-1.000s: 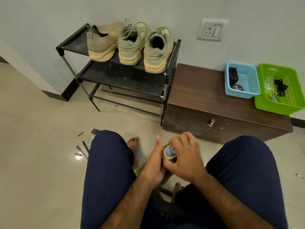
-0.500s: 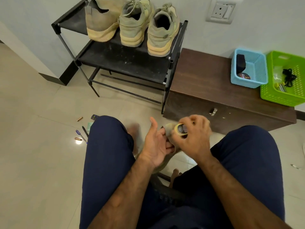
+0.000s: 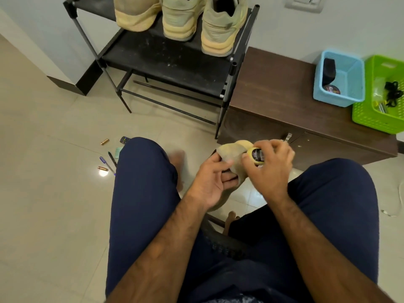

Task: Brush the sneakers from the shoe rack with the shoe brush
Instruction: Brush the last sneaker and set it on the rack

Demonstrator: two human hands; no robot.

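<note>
I sit with a beige sneaker [image 3: 232, 155] held between my knees, above the floor. My left hand [image 3: 211, 182] grips it from the left, thumb on top and fingers curled under its edge. My right hand [image 3: 270, 171] grips a small shoe brush [image 3: 256, 155] with a yellow rim and dark top, pressed against the sneaker's right side. Three more beige sneakers [image 3: 220, 29] stand in a row on the top shelf of the black shoe rack [image 3: 166, 62] straight ahead. Most of the held sneaker is hidden behind my hands.
A low brown cabinet [image 3: 273, 90] stands right of the rack, carrying a blue basket [image 3: 355, 68] with a black brush and a tin, and a green basket [image 3: 371, 121]. Pens [image 3: 108, 164], batteries and a small remote lie on the tiled floor left of my left knee.
Both hands have moved up and to the right. The sneaker now shows between them, with the brush carried from its near side to its right side. My view has tilted down.
</note>
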